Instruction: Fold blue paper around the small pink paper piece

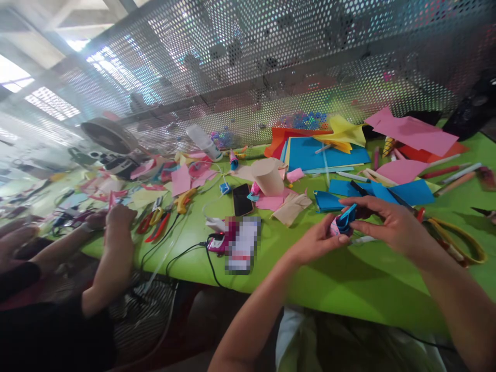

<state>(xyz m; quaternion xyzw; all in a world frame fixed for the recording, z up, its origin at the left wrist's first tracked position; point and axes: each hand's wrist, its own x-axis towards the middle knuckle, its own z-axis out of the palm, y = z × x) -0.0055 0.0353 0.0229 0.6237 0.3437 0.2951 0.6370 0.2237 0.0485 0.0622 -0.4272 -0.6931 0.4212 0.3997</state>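
Both hands meet over the green table (349,289), pinching a small blue and pink paper roll (342,223): left hand (315,243) pinches it from below to steady it, right hand (387,225) closes around its top. Scissors (457,240) lie just right of the right hand, handy.

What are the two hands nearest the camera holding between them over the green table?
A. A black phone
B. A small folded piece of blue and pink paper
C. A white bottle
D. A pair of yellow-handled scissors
B: the left hand and right hand meet on a small folded blue and pink paper piece, pinched between their fingers just above the green table.
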